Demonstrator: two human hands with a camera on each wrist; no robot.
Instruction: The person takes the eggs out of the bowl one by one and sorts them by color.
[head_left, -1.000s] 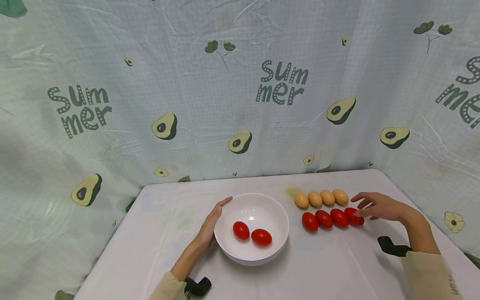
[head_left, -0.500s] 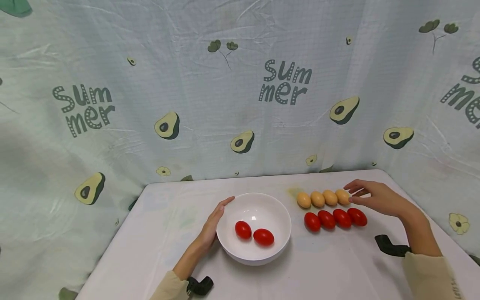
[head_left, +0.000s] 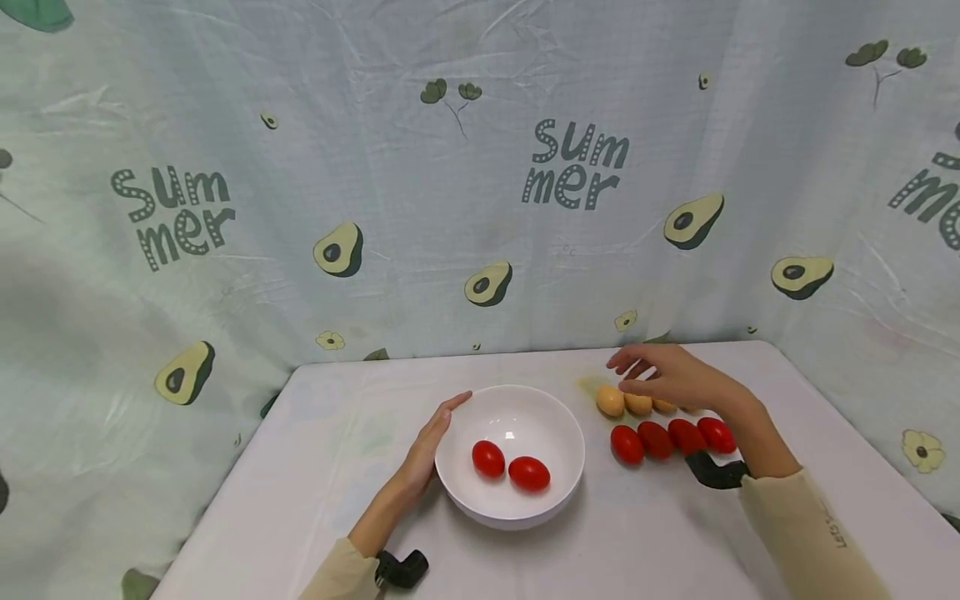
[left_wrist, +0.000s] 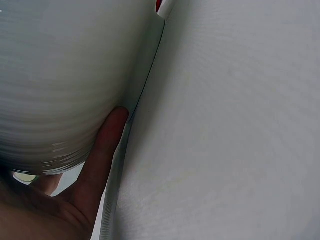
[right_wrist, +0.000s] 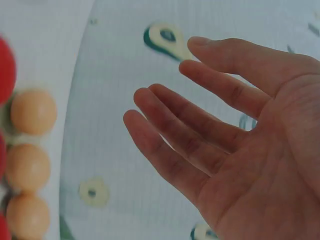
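Note:
A white bowl (head_left: 555,417) in the head view holds a red egg (head_left: 488,459) on the left and another red egg (head_left: 529,473) on the right. My left hand (head_left: 420,454) rests along the bowl's left side, its fingers (left_wrist: 102,150) laid against the outer wall in the left wrist view. Over the row of tan eggs hovers my right hand (head_left: 675,375), fingers loosely bent, holding nothing. It partly hides that row, whose leftmost tan egg (head_left: 610,402) shows fully. In the right wrist view the tan eggs (right_wrist: 34,111) lie left of the spread fingers.
In front of the tan eggs runs a row of several red eggs (head_left: 627,444), right of the bowl. All stand on a pale tabletop (head_left: 352,417). A hanging cloth (head_left: 405,192) with avocado prints encloses the table's back and sides.
My right hand has moved up from the red row, then left across the tan eggs, without taking any. The left hand stays at the bowl; the head view has shifted slightly.

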